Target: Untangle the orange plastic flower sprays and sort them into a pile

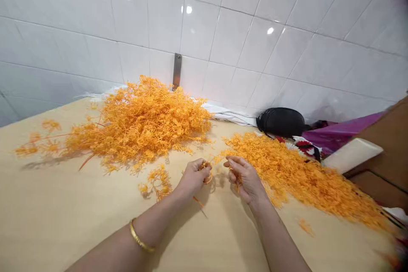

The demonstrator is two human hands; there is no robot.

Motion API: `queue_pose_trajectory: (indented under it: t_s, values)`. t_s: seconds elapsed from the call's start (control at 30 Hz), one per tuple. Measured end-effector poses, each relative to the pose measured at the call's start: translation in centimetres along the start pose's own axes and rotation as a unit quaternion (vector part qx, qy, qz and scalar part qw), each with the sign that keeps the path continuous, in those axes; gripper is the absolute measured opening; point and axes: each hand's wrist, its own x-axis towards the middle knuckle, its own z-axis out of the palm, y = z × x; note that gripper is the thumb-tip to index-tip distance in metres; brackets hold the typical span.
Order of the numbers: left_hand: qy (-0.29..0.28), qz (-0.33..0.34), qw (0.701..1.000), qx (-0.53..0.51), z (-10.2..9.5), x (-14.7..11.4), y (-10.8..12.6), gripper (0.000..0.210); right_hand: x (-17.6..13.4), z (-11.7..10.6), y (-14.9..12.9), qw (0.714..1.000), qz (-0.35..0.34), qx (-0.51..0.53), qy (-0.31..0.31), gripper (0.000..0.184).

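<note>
My left hand [191,179], with a gold bangle [140,238] on its wrist, is closed around an orange artificial flower sprig, whose thin stem [200,202] sticks out below the fist. Opposite it, my right hand [247,180] pinches small orange pieces between thumb and fingers. Fine orange blossoms [217,159] span the gap between both hands. To the left of my left hand lies a loose sprig [159,182] on the table. The fingers partly hide what they grip.
A large heap of orange flower stems [149,119] lies at the back left. Another pile of orange florets [296,174] stretches along the right. Behind that sit a black pouch [282,121], purple cloth [341,131] and a white object [353,155]. A tiled wall [210,29] closes the back.
</note>
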Motion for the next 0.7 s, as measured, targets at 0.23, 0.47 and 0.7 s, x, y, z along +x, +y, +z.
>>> queue_pose_trajectory:
  t_s: [0.23,0.47,0.7]
  values:
    - [-0.020,-0.061,0.994,0.088,-0.3,-0.2,0.4,0.015,-1.1,1.9,0.7,0.997,-0.044,-0.023,-0.064,0.030]
    - [-0.028,-0.093,0.995,0.030,-0.2,0.2,0.0,0.023,-0.7,1.4,1.1,0.996,-0.040,-0.059,-0.055,0.029]
    - [0.015,-0.123,0.992,0.027,0.2,0.1,1.1,0.011,-0.3,1.1,1.4,0.996,-0.044,-0.032,-0.076,0.027]
